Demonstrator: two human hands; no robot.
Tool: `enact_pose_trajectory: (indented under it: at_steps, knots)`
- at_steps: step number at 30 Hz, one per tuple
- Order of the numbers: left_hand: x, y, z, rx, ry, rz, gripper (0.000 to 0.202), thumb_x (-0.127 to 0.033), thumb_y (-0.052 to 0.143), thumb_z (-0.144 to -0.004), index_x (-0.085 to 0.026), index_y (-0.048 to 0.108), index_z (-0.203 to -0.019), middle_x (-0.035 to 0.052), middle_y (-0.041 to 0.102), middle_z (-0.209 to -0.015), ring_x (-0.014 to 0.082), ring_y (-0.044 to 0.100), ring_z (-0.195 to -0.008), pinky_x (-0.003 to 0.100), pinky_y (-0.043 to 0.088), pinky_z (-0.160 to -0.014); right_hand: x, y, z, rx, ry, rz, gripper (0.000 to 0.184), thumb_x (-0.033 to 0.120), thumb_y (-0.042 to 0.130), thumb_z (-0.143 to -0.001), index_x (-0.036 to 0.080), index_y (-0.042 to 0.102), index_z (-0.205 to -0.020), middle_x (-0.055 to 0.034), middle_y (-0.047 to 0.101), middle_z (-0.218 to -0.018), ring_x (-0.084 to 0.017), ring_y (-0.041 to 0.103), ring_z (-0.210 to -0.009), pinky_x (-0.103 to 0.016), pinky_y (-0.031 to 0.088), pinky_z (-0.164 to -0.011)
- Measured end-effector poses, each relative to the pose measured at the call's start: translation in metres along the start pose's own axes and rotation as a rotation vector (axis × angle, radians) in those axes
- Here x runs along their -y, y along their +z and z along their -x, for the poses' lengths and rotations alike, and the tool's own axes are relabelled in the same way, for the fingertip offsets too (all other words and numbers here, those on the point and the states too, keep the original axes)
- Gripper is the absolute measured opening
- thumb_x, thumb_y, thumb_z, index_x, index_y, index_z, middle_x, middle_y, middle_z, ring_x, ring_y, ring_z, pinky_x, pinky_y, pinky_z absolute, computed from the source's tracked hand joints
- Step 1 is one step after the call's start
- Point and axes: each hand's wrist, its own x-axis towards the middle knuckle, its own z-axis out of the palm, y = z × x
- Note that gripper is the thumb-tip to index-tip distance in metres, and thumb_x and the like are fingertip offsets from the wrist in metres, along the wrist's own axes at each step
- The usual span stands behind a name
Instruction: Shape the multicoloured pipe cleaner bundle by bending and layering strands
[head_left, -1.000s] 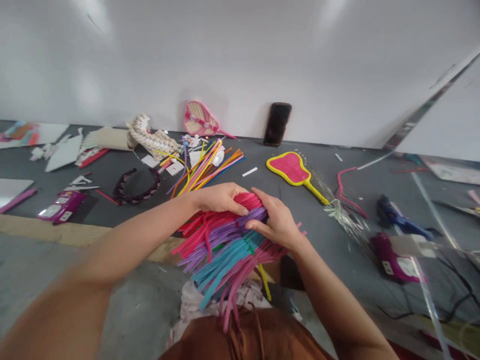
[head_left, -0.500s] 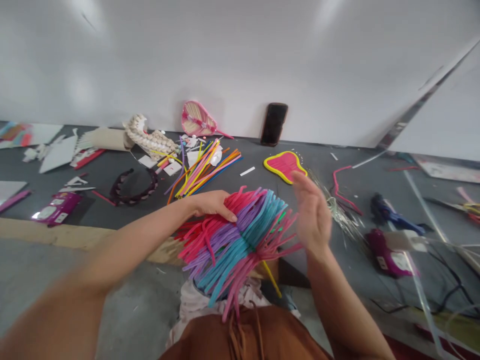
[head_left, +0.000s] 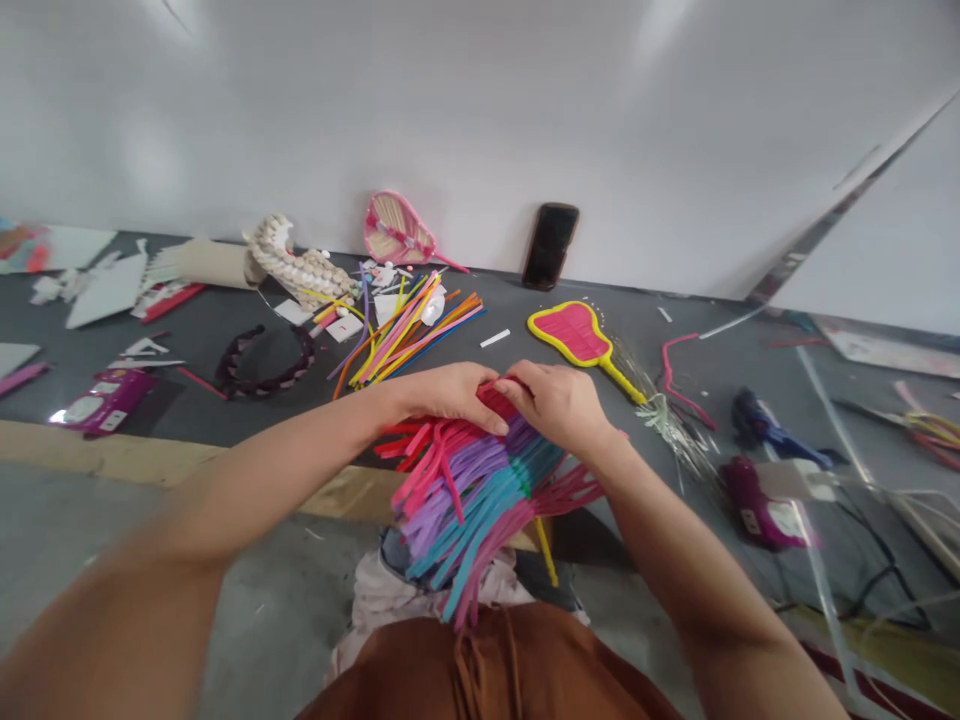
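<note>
A: Where do we have the bundle of fuzzy stems [head_left: 469,500], and how do we grip it?

B: We hold it at the middle of the near edge of the table [head_left: 195,325]; our left hand [head_left: 459,395] closes on its red part, thumb laid across the strands, fingertips out of our sight; our right hand [head_left: 559,405] is curled at its far end, pinching red strands between thumb and forefinger, while its other fingers are tucked from view.

A: What do our hands cover?

B: The far tips of the purple and turquoise bands; we see only a little of a green tie [head_left: 520,478] among them, and the upper end of a yellow stem [head_left: 546,552] disappears beneath the pink strands.

A: And farther off?

B: On the right, a white block [head_left: 799,480] hides part of a purple device [head_left: 754,510]; the dark blue tool [head_left: 780,432] beyond is too blurred for us to name; on the far left, a colourful sheet [head_left: 26,248] is cut off by our view.
</note>
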Motion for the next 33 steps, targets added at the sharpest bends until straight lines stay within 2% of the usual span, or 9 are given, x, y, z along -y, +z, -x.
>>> enact_pose_trajectory:
  at_steps: [3,6,10,13,17,22,25,28,33]
  knots:
    - [-0.001,-0.009,0.006,0.038,-0.051,-0.052,0.051,-0.034,0.090,-0.051,-0.017,0.067,-0.094,-0.0024,0.071,-0.083,0.0155,0.063,-0.074,0.024,0.046,-0.065,-0.011,-0.004,0.001,-0.068,0.100,-0.052,0.046,0.052,0.039,-0.100,0.020,0.069,-0.086,-0.0056,0.069,-0.067,-0.018,0.062,-0.059,-0.027,0.033,-0.054]
    - [0.002,-0.013,0.008,0.101,-0.088,-0.019,0.037,-0.034,0.087,-0.056,-0.016,0.066,-0.081,-0.0037,0.069,-0.072,0.0126,0.061,-0.062,0.023,0.045,-0.060,-0.017,-0.003,0.007,-0.108,0.140,-0.171,0.045,0.052,0.040,-0.098,0.020,0.066,-0.081,-0.0032,0.063,-0.061,-0.016,0.056,-0.055,-0.026,0.032,-0.054]
    - [0.003,-0.010,0.004,0.087,-0.080,-0.001,0.030,-0.031,0.087,-0.055,-0.016,0.066,-0.070,-0.0065,0.065,-0.061,0.0098,0.056,-0.054,0.021,0.042,-0.054,-0.022,-0.002,0.010,-0.110,0.182,-0.335,0.042,0.052,0.041,-0.096,0.021,0.061,-0.075,0.0004,0.055,-0.058,-0.014,0.049,-0.053,-0.025,0.033,-0.053]
    - [0.002,-0.010,0.001,0.097,-0.097,0.012,0.030,-0.028,0.089,-0.051,-0.017,0.067,-0.069,-0.0062,0.067,-0.061,0.0106,0.057,-0.054,0.021,0.042,-0.053,-0.029,-0.006,0.009,-0.029,0.156,-0.410,0.038,0.052,0.046,-0.093,0.020,0.061,-0.076,0.0029,0.051,-0.058,-0.012,0.045,-0.053,-0.024,0.034,-0.052]
    - [0.002,-0.014,0.002,0.199,-0.142,0.049,0.038,-0.030,0.090,-0.051,-0.019,0.071,-0.082,-0.0025,0.074,-0.072,0.0151,0.065,-0.061,0.024,0.049,-0.058,-0.040,-0.015,0.007,0.140,0.105,-0.569,0.036,0.053,0.055,-0.088,0.019,0.062,-0.079,0.0045,0.048,-0.060,-0.011,0.039,-0.055,-0.023,0.032,-0.050]
    - [0.004,-0.016,0.007,0.288,-0.139,0.096,0.039,-0.041,0.089,-0.055,-0.019,0.071,-0.081,-0.0003,0.074,-0.068,0.0149,0.064,-0.057,0.026,0.051,-0.058,-0.047,-0.016,0.008,0.171,0.144,-0.689,0.044,0.061,0.054,-0.085,0.019,0.058,-0.073,0.0060,0.041,-0.058,-0.009,0.032,-0.052,-0.023,0.026,-0.047]
    - [0.001,-0.017,0.010,0.278,-0.116,0.084,0.039,-0.042,0.090,-0.054,-0.018,0.070,-0.077,-0.0003,0.072,-0.064,0.0139,0.063,-0.054,0.025,0.049,-0.056,-0.048,-0.014,0.008,0.174,0.138,-0.717,0.050,0.067,0.051,-0.084,0.019,0.056,-0.072,0.0066,0.038,-0.057,-0.009,0.030,-0.050,-0.023,0.025,-0.045]
    - [-0.009,-0.022,0.012,0.254,-0.115,0.039,0.039,-0.040,0.089,-0.056,-0.018,0.070,-0.082,0.0005,0.073,-0.070,0.0149,0.065,-0.058,0.025,0.049,-0.057,-0.047,-0.020,0.004,0.139,0.136,-0.715,0.048,0.065,0.052,-0.085,0.019,0.056,-0.074,0.0064,0.039,-0.058,-0.008,0.031,-0.051,-0.023,0.026,-0.046]
    - [-0.049,-0.040,0.019,0.059,-0.075,-0.236,0.030,-0.030,0.085,-0.061,-0.018,0.071,-0.084,-0.0015,0.074,-0.077,0.0154,0.065,-0.066,0.023,0.046,-0.060,-0.038,-0.055,-0.007,-0.093,0.085,-0.496,0.037,0.053,0.056,-0.088,0.018,0.062,-0.077,0.0039,0.048,-0.059,-0.010,0.039,-0.054,-0.024,0.032,-0.051]
